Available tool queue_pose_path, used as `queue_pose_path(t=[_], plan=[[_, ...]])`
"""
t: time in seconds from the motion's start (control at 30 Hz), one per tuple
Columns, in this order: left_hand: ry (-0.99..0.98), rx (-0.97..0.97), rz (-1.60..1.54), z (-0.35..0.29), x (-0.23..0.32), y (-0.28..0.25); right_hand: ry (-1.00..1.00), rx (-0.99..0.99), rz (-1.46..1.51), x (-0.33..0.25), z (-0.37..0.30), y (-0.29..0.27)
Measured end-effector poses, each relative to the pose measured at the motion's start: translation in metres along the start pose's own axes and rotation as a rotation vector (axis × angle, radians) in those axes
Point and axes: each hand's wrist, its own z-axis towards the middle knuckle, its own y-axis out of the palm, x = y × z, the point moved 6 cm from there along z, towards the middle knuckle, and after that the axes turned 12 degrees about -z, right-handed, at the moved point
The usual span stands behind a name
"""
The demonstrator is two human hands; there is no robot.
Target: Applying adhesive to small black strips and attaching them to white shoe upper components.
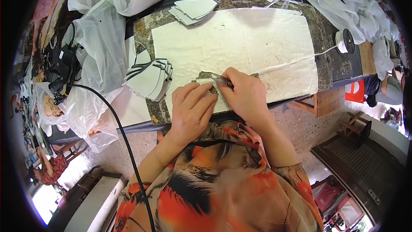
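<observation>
Gripping small metal scissors (223, 80), your right hand (245, 96) has its fingers closed around the tool, with the blade tips at the edge of a white mask piece (209, 87). Your left hand (191, 108) lies flat on that piece, fingers together and extended, pressing it to the worktop (326, 38) at the near edge. The piece rests on a large sheet of white paper (240, 43) covering the stone surface.

Progress, as judged from the layout: one fanned stack of masks with dark edging (150, 77) sits just left of your hands, and a second stack of plain white pieces (193, 9) lies at the far edge. Which stack is finished and which awaits trimming cannot be told. The piece under your hands appears to be mid-trim.

Further out, a spool of white cord (343, 41) stands on the right, its strand running across the paper toward you. Clear plastic bags (90, 47) are heaped on the left, and a black cable (124, 146) trails down past your arm.
</observation>
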Motion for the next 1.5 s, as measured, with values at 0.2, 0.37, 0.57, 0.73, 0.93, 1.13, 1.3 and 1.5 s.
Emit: queue_pose_path(t=[0.2, 0.37, 0.57, 0.73, 0.93, 1.13, 1.3, 1.5], plan=[[-0.017, -0.022, 0.049, 0.004, -0.001, 0.01, -0.025, 0.007, -0.011, 0.001, 0.001, 0.0], [-0.061, 0.015, 0.047, 0.002, -0.004, 0.005, 0.005, -0.004, 0.074, 0.003, 0.0, -0.002], [-0.039, 0.003, 0.048, -0.001, -0.005, 0.008, -0.007, 0.005, -0.001, 0.001, 0.0, 0.002], [-0.022, -0.002, 0.061, -0.001, -0.002, 0.011, -0.027, 0.025, -0.054, -0.001, -0.001, 0.005], [-0.041, -0.028, 0.076, -0.001, -0.003, 0.013, -0.045, 0.031, -0.12, -0.004, -0.002, 0.006], [-0.066, -0.066, 0.162, -0.002, -0.004, 0.013, -0.053, -0.049, 0.015, -0.003, -0.001, -0.009], [-0.07, -0.055, 0.18, 0.002, 0.0, 0.011, 0.028, -0.008, 0.012, 0.013, -0.001, -0.015], [-0.077, -0.066, 0.191, 0.002, -0.001, 0.013, 0.056, 0.033, 0.05, 0.016, -0.002, -0.014]])
